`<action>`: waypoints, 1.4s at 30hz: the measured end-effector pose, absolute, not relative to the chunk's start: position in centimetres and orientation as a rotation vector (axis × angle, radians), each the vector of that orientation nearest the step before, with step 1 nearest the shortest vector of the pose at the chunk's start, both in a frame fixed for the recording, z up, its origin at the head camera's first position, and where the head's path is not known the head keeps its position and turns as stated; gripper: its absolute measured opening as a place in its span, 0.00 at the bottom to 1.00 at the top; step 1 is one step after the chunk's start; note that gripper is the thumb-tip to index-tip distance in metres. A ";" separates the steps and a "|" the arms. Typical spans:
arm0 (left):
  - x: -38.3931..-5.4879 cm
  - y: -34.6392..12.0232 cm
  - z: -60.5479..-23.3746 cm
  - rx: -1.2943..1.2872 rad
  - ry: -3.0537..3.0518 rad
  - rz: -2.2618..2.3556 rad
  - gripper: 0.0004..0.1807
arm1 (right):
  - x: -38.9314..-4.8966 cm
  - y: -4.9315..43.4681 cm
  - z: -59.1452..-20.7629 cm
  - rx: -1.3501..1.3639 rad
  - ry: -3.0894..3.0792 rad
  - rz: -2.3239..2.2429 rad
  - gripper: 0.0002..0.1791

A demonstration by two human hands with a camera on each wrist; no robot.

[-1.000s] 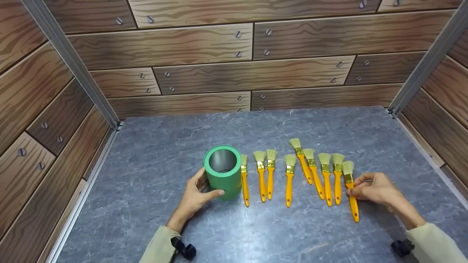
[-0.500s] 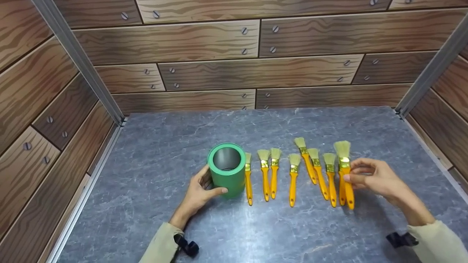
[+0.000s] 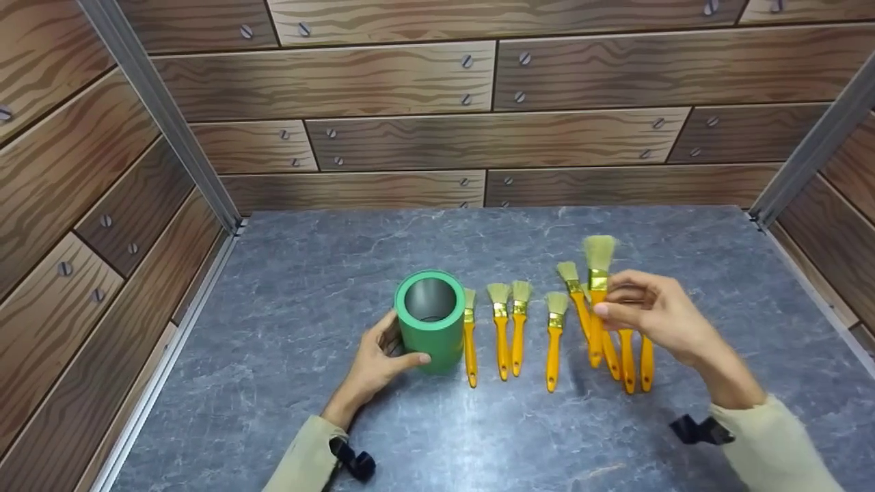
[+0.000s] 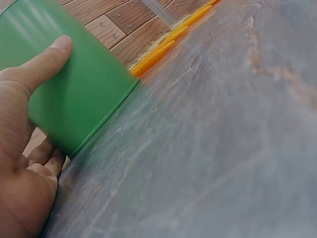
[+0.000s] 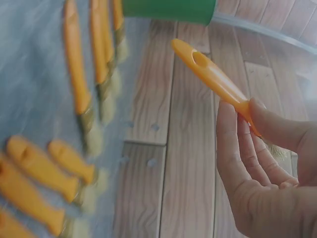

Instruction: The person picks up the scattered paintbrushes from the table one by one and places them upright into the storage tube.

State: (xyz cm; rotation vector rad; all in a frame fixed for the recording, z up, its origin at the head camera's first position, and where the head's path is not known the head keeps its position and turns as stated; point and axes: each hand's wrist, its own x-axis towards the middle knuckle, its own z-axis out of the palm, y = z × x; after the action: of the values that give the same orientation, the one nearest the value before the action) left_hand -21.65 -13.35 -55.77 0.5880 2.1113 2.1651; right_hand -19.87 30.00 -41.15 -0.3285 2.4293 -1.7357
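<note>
My right hand pinches a paintbrush between thumb and fingers, bristles up, over the other brushes. In the right wrist view its orange handle slants up out of the pinch, while the bristles are mostly hidden behind the hand. A green cylindrical can, open at the top with a dark inside, stands upright on the grey marbled table. My left hand holds the can from its left side, thumb across the front and fingers behind. The left wrist view shows that thumb lying flat on the green wall.
Several paintbrushes lie in a row right of the can, bristles toward the back, among them a single brush and a close pair. Others lie partly hidden under my right hand. Wood-patterned panels and metal posts enclose the grey table.
My right hand has lifted the rightmost paintbrush off the table and carried it left, over the other brushes. The left hand keeps its hold on the can. The head view has shifted slightly.
</note>
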 end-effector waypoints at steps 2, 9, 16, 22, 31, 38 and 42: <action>-21.7 -13.4 -55.8 0.595 2.110 2.162 0.54 | -20.1 29.0 -40.8 -0.346 2.418 -1.759 0.21; -21.7 -13.4 -55.9 0.593 2.096 2.168 0.54 | -20.7 25.6 -39.3 -0.413 2.408 -1.793 0.19; -21.7 -13.4 -55.9 0.563 2.118 2.162 0.56 | -21.3 23.2 -38.5 -0.438 2.360 -1.857 0.18; -21.8 -13.4 -56.0 0.602 2.128 2.156 0.55 | -21.8 21.7 -38.2 -0.483 2.346 -1.888 0.16; -21.9 -13.4 -56.0 0.627 2.135 2.139 0.56 | -22.6 19.8 -37.7 -0.531 2.302 -1.940 0.14; -22.0 -13.2 -56.0 0.628 2.121 2.150 0.55 | -22.8 18.2 -37.2 -0.539 2.270 -1.976 0.13; -21.9 -13.3 -56.0 0.621 2.128 2.163 0.55 | -22.8 17.0 -37.2 -0.576 2.244 -2.001 0.12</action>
State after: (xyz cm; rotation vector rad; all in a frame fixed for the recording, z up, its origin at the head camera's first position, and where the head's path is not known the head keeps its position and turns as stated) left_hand -21.91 -13.31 -56.05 0.6208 2.1283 2.1627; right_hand -22.83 17.04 -37.16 -0.5758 2.2435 -2.0009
